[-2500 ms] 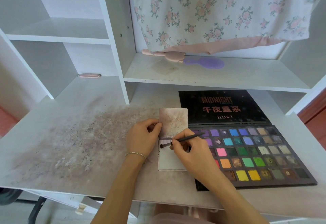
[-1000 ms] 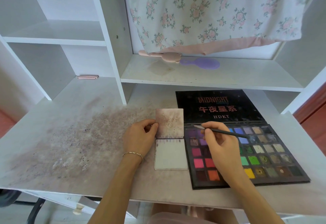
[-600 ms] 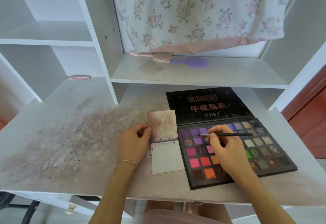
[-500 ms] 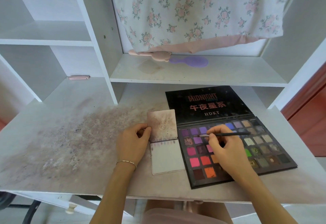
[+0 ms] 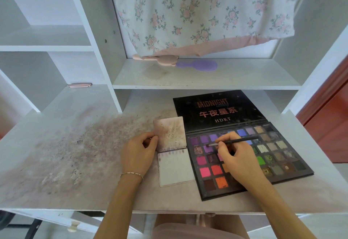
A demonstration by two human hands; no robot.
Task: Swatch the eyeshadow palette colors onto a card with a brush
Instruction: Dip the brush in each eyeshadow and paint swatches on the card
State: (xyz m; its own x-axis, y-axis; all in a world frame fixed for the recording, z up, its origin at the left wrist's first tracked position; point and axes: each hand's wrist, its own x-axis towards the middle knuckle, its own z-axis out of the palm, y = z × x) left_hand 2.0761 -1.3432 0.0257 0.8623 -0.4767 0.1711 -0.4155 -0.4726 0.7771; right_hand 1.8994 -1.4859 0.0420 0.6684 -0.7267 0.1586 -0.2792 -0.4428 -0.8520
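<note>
A black eyeshadow palette [image 5: 278, 163] lies open on the desk, its lid flat behind it, with several coloured pans. My right hand [image 5: 239, 159] pinches a thin dark brush [image 5: 237, 141]; its tip touches a purple pan [image 5: 208, 148] in the palette's left columns. Left of the palette lies a small white card pad [image 5: 176, 169] with a row of faint swatches along its top edge. Its stained cover [image 5: 169, 133] is flipped back. My left hand [image 5: 138, 154] holds that cover's left edge with thumb and fingers.
The desk top [image 5: 66, 154] is smeared with powder stains on the left. A shelf above holds a pink brush [image 5: 160, 59] and a purple brush [image 5: 199, 65]. A floral cloth [image 5: 197, 11] hangs behind. A pink item [image 5: 80, 85] lies in the left cubby.
My right hand left the card and carried the brush right over the palette, then lowered its tip onto a purple pan. The left hand stayed on the pad cover.
</note>
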